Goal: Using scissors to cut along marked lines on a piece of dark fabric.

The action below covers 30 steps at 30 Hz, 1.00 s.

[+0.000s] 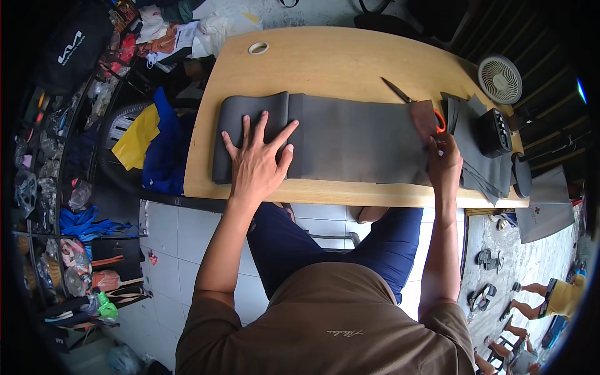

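Strip of dark grey sheet (356, 137) lies across the worktop (325, 69), long axis nine to three o'clock, folded end (256, 104) at nine. Left hand (259, 153) rests there, fingers spread, gripping nothing; right hand (445, 159), at three o'clock, is closed on a reddish-brown piece (424, 117).
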Each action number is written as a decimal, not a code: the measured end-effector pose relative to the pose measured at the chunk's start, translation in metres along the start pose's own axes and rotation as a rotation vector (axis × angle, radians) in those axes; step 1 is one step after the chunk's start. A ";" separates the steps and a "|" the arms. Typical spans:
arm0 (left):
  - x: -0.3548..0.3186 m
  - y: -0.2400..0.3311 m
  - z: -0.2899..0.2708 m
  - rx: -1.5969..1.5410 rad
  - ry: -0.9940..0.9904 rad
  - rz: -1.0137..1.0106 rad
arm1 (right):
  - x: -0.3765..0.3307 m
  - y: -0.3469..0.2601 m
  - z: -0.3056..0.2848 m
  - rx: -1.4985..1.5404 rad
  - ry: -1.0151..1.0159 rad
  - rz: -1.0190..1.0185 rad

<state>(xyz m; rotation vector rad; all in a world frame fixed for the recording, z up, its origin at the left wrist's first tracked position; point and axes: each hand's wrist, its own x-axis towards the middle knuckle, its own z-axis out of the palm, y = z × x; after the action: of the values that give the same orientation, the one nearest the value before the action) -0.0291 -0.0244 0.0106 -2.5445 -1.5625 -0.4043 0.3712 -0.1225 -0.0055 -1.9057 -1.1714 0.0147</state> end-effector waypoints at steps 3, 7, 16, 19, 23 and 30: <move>-0.002 -0.008 -0.005 -0.023 -0.017 -0.009 | -0.005 -0.013 -0.002 -0.014 0.004 -0.028; -0.004 -0.027 -0.010 -0.003 -0.030 -0.014 | -0.006 -0.010 -0.003 -0.010 0.015 -0.030; -0.009 -0.045 -0.017 0.020 -0.037 -0.076 | -0.010 -0.016 0.007 -0.036 -0.082 -0.012; -0.006 -0.043 -0.014 0.001 -0.005 -0.071 | -0.012 -0.016 0.011 -0.090 -0.102 -0.066; -0.005 -0.037 -0.016 -0.033 -0.002 -0.036 | -0.011 -0.015 0.011 -0.098 -0.099 -0.084; -0.009 -0.045 -0.023 -0.001 -0.055 -0.054 | -0.007 -0.003 0.001 -0.066 -0.036 -0.137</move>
<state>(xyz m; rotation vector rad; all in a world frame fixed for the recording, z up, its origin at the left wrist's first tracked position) -0.0773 -0.0175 0.0288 -2.5397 -1.6533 -0.3441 0.3648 -0.1262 -0.0075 -1.8848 -1.3399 -0.0650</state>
